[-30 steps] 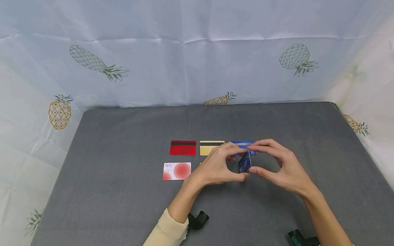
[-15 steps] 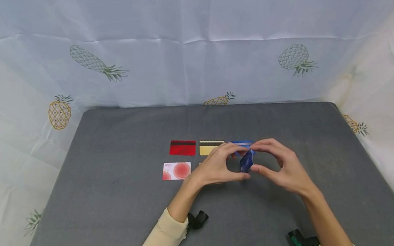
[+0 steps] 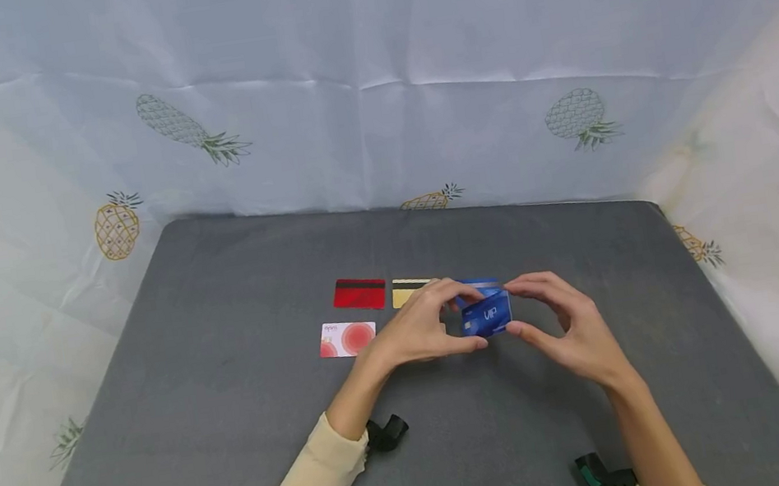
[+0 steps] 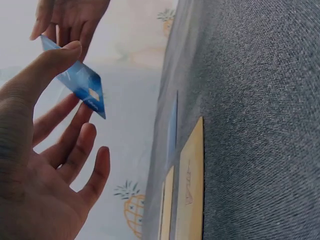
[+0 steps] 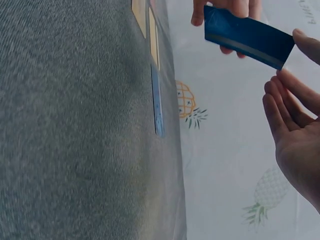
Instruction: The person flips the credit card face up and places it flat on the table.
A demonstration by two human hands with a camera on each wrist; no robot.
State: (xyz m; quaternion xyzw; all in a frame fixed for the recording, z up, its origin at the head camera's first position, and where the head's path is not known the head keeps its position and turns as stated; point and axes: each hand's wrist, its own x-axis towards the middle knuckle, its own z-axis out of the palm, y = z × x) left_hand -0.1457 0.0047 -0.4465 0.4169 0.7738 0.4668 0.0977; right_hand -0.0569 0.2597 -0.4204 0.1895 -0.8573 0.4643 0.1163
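Observation:
A blue card marked "VIP" [image 3: 487,315] is held up above the table between both hands, its chip side toward the head camera. My left hand [image 3: 420,328] pinches it between thumb and forefinger, while the other fingers spread loosely in the left wrist view. My right hand [image 3: 572,329] pinches the card's right end by its two corners with thumb and forefinger. Seen from the right wrist, the card's back [image 5: 250,37] is darker blue with a stripe. Behind it, another blue card [image 3: 479,283] lies on the table, partly covered by the raised one.
On the grey table [image 3: 236,430] lie a red card [image 3: 360,293], a yellow card [image 3: 406,291] and a white card with pink circles [image 3: 347,338]. A gold card [image 4: 191,185] lies under my left hand. A pineapple-print cloth [image 3: 315,137] hangs behind.
The VIP card was nearly edge-on to the head camera and has turned so that its printed face shows. My right hand has shifted slightly right; my left hand has barely moved.

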